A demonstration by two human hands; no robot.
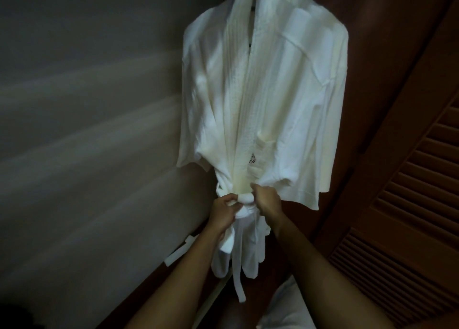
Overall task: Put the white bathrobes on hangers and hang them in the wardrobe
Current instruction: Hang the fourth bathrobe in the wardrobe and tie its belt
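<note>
Pale wall [74, 105] was noted across the 9 o'clock side of the view, dim and streaked with light. A white belt end [178, 253] was seen low against it, near 7 o'clock; whose belt it was could not be told.

The left hand [223, 210] was found clenched on the waist belt [244, 199] of the white bathrobe [260, 92], fingers curled into the cloth at the left of the knot. The robe itself was hung upright, long axis running 12 to 6 o'clock, collar cut off by the top of the view; the hanger was not shown. A second white garment was glimpsed behind its shoulder at 12 o'clock.

The right hand [267, 200] was found grasping the same belt just right of the knot, thumb up. Both hands were set at the waist, touching the wrapped loop, neither nearer than the other. The knot lay between them; tightening was judged to call for an outward pull along the 9-to-3 line. A loose belt tail [238, 274] was left hanging toward 6 o'clock.

A small dark round emblem [252, 159] was noted on the chest pocket; no lettering could be read.

A louvred wooden door [409, 204] was recorded at 3 to 5 o'clock.
</note>
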